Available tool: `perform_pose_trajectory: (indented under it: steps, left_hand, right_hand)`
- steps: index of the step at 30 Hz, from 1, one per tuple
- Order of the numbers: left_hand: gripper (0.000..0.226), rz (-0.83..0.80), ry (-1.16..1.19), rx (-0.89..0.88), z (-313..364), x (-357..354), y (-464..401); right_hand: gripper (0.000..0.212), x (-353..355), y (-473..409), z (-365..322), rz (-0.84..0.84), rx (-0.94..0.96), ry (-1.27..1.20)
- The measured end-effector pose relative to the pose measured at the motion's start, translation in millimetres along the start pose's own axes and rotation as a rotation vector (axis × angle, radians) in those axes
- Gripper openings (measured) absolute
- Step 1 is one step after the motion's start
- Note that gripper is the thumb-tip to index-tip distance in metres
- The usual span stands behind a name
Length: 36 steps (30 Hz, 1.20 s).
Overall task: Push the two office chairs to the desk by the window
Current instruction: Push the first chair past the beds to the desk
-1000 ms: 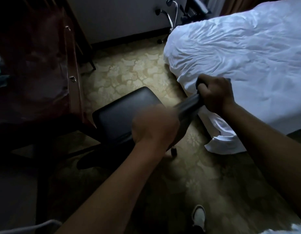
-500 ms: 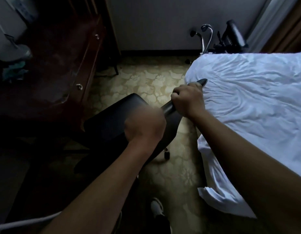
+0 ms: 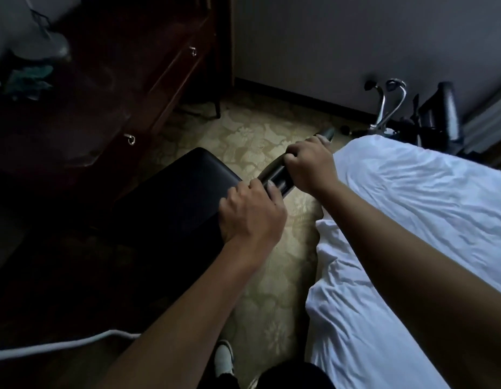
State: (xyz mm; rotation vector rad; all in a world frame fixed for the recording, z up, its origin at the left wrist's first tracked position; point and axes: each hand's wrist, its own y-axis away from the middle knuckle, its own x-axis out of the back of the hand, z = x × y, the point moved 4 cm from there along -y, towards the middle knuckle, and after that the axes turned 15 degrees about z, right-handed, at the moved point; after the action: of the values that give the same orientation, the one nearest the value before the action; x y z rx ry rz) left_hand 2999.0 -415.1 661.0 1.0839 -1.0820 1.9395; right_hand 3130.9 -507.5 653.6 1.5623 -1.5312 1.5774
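Note:
A black office chair (image 3: 184, 186) stands just in front of me on the carpet, its padded seat facing away and its backrest top rail running from centre toward the upper right. My left hand (image 3: 250, 211) grips the near end of that rail. My right hand (image 3: 309, 164) grips the rail farther along, beside the bed. A second office chair (image 3: 437, 119), black with chrome armrests, stands at the far wall behind the bed corner, partly hidden by the bedding.
A bed with white sheets (image 3: 412, 220) fills the right side. A dark wooden dresser (image 3: 109, 108) with ring pulls lines the left. Patterned carpet (image 3: 257, 141) forms a narrow lane between them. My shoe (image 3: 224, 357) shows at the bottom.
The chair has rolled forward along the lane between bed and dresser, and I have stepped after it. The far chair and wall now look closer. Both hands keep their grip.

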Motion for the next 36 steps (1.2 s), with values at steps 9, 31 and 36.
perform_pose_trajectory:
  steps: [9,31,36]
  left_hand:
    - [0.047,0.053,-0.105,0.187,28.1,-30.3,-62.7]
    - [0.038,0.277,-0.226,0.383,-20.2,-6.3,-54.4]
    - [0.036,0.265,-0.217,0.403,-17.0,-10.8,-74.0]
  right_hand:
    - [0.030,-33.4,-83.1,24.9,-0.003,0.224,-0.098]
    - [0.035,-41.9,-96.0,-10.0,-0.054,0.575,-0.172]
    - [0.034,-46.0,-118.6,-13.1,-0.042,0.603,-0.165]
